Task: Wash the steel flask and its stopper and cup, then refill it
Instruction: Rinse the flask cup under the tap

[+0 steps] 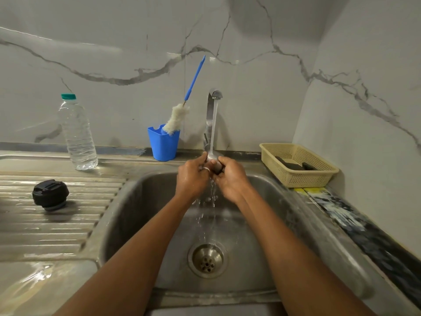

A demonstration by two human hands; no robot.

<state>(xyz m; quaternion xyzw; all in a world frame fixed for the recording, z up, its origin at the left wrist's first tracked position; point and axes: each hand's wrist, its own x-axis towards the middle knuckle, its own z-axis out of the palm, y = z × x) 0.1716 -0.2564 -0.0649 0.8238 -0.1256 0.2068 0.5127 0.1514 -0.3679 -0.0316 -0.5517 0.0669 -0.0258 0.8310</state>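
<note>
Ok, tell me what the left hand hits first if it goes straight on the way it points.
The left hand already grips the steel piece. Straight on past that, it would probably meet the tap at its upright pipe just behind, though depth is unclear.

A steel tap stands against the marble-veined wall, with a thin stream of water running from its spout. Below it lies the steel sink basin, its round drain strainer straight down from the spout. Just left of the tap stands a blue plastic holder with a bottle brush leaning in it, white head down and blue handle tilted toward the tap. Farther left stands a clear plastic bottle with a green cap, upright. Left of the tap and nearer the camera runs the wet ribbed drainboard. Right of the tap sits a cream perforated basket holding dark blocks.
</note>
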